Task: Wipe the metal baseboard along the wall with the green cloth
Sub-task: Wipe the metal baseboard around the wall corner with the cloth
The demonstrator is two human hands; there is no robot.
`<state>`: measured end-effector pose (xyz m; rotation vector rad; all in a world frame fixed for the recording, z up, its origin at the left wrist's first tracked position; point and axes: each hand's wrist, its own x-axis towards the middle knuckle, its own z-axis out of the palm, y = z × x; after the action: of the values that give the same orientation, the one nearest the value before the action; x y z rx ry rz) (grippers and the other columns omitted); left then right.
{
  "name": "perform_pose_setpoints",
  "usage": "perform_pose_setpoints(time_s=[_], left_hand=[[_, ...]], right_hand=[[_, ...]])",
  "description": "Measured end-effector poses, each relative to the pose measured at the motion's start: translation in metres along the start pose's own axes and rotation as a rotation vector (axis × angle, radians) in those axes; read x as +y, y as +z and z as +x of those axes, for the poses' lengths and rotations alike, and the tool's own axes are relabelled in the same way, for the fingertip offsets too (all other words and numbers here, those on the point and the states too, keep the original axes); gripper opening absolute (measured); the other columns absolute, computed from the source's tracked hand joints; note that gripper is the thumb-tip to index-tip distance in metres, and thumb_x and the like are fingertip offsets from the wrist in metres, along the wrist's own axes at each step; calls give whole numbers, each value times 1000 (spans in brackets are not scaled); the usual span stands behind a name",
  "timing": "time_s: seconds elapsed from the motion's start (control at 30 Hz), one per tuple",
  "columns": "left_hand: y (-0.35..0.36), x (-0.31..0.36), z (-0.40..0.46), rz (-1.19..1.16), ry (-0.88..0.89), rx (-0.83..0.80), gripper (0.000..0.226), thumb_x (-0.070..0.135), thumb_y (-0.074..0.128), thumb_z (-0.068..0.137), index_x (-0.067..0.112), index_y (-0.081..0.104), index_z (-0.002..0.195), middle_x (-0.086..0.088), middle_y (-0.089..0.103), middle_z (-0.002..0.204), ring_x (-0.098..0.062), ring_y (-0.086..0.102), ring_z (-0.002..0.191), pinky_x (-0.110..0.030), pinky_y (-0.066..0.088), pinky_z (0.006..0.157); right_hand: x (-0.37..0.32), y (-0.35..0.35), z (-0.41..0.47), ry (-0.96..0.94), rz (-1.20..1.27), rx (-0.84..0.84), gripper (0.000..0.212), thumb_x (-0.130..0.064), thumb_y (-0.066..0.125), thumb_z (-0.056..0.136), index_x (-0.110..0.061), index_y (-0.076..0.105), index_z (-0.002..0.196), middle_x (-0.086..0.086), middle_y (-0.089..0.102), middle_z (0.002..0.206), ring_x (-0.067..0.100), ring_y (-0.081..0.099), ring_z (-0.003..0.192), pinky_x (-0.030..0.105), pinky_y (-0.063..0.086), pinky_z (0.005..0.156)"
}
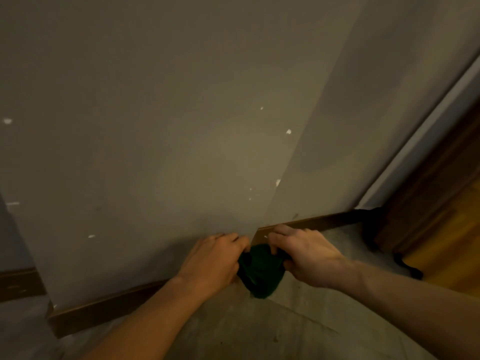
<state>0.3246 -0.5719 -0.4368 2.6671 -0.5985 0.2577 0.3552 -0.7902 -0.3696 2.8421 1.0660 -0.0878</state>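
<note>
A dark green cloth (260, 270) is bunched up at the foot of an inner wall corner, just above the grey floor. My left hand (215, 258) grips its left side and my right hand (302, 253) grips its top and right side. The brown metal baseboard (104, 311) runs along the wall to the left of the cloth, and a second stretch of the baseboard (319, 223) runs right from the corner behind my right hand. The piece of baseboard right behind the cloth is hidden.
The grey wall (181, 126) has small white chips. At right stands a wooden door frame (426, 203) with a dark cable or strap (405, 266) on the floor beside it and an orange wooden floor (452, 245) beyond. Grey floor (285, 328) lies under my arms.
</note>
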Motion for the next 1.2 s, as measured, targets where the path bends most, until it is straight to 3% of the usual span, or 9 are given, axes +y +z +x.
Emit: perform_pose_setpoints(time_s=[0.13, 0.3, 0.43, 0.57, 0.7, 0.87, 1.0, 1.13, 1.2], left_hand=[[-5, 21, 35, 19, 47, 9, 29, 16, 57, 94, 27, 54, 120, 1, 62, 114, -24, 62, 100, -37, 49, 77], [37, 48, 69, 69, 10, -78, 31, 15, 59, 94, 25, 53, 123, -1, 62, 121, -25, 62, 104, -40, 52, 84], [79, 61, 95, 82, -53, -60, 34, 17, 60, 94, 30, 49, 123, 3, 59, 122, -23, 60, 110, -36, 46, 85], [123, 72, 124, 27, -167, -32, 36, 21, 62, 93, 37, 48, 122, 8, 58, 123, -19, 59, 112, -33, 42, 83], [164, 75, 144, -62, -351, -21, 37, 22, 63, 91, 43, 47, 116, 13, 58, 120, -19, 61, 109, -39, 48, 87], [206, 75, 164, -78, -518, 38, 35, 24, 66, 87, 43, 47, 109, 16, 60, 113, -18, 65, 104, -40, 52, 87], [235, 74, 176, -87, -603, 66, 36, 24, 67, 87, 43, 47, 109, 15, 61, 114, -17, 65, 103, -40, 52, 87], [251, 66, 184, -169, -724, 156, 35, 19, 71, 87, 41, 54, 107, 14, 67, 107, -11, 68, 94, -37, 56, 88], [257, 61, 189, -238, -802, 224, 33, 16, 73, 86, 41, 58, 100, 19, 68, 92, -2, 67, 82, -28, 57, 81]], right_hand=[[37, -6, -9, 24, 49, 24, 42, -15, 67, 79, -43, 37, 90, -21, 42, 103, 5, 48, 76, 20, 36, 58], [91, 32, -16, 53, 89, 51, 36, -16, 64, 83, -41, 38, 89, -19, 42, 101, 7, 48, 76, 24, 39, 59], [136, 69, -15, 36, 146, 44, 38, -17, 62, 86, -44, 36, 90, -19, 40, 102, 5, 43, 74, 17, 26, 55], [186, 108, -4, 35, 235, 65, 39, -14, 61, 84, -45, 40, 94, -22, 37, 99, 3, 42, 76, 16, 26, 57], [224, 149, 10, 57, 426, 117, 41, -7, 62, 83, -44, 46, 95, -22, 43, 101, -2, 42, 84, 19, 33, 61], [244, 192, 30, 75, 561, 209, 42, 2, 60, 78, -35, 53, 95, -15, 49, 102, 11, 53, 86, 32, 48, 67], [255, 221, 46, 49, 602, 242, 40, 5, 61, 78, -29, 55, 99, -13, 50, 103, 13, 56, 86, 33, 51, 69], [256, 243, 56, 37, 742, 229, 35, -3, 61, 83, -26, 57, 110, -9, 55, 107, 9, 58, 94, 33, 52, 79], [253, 251, 55, 10, 843, 182, 38, -18, 59, 83, -27, 54, 120, -10, 53, 109, 4, 55, 97, 31, 53, 82]])
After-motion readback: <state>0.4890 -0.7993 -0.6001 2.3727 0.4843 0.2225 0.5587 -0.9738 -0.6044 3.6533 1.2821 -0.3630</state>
